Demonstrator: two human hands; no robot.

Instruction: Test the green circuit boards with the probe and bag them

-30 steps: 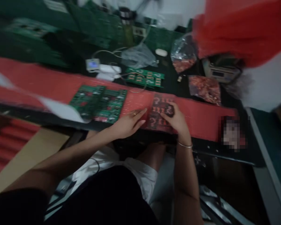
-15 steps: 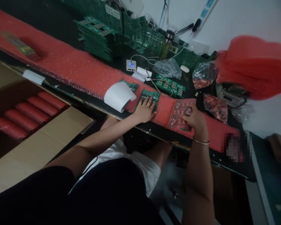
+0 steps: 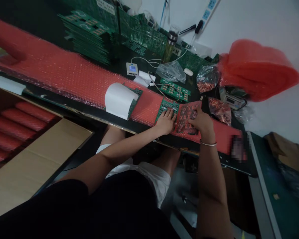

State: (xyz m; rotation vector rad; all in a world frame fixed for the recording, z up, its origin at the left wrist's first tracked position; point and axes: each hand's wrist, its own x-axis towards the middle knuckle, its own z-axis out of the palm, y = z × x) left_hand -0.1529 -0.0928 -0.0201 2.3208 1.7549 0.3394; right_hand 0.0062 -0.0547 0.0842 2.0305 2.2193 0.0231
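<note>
Left grip (image 3: 166, 121) in the head view is a bare hand laid wide and flat, its fingers spread over a green circuit board (image 3: 168, 105). Right grip (image 3: 198, 121) is curled narrow, thumb bent down on the wrapped boards (image 3: 184, 114), which lie just right of the left grip with an orange pattern showing through their red wrap; whether it clasps them I cannot tell. A thin bracelet (image 3: 208, 144) circles the wrist behind it.

Both grips work over a long strip of red bubble wrap (image 3: 89, 78) on the dark table (image 3: 35, 13). To the left of the left grip, a curled white sheet (image 3: 119, 101) partly covers another board (image 3: 136, 101). Beyond the left grip lie a loose row of boards (image 3: 170, 89), a clear bag (image 3: 173, 71) and a small screen (image 3: 132, 68). Beyond and right of the right grip sit a bag of coppery parts (image 3: 220, 109) and a red roll (image 3: 259, 69). Far left, past the left grip, rises a stack of boards (image 3: 89, 41).
</note>
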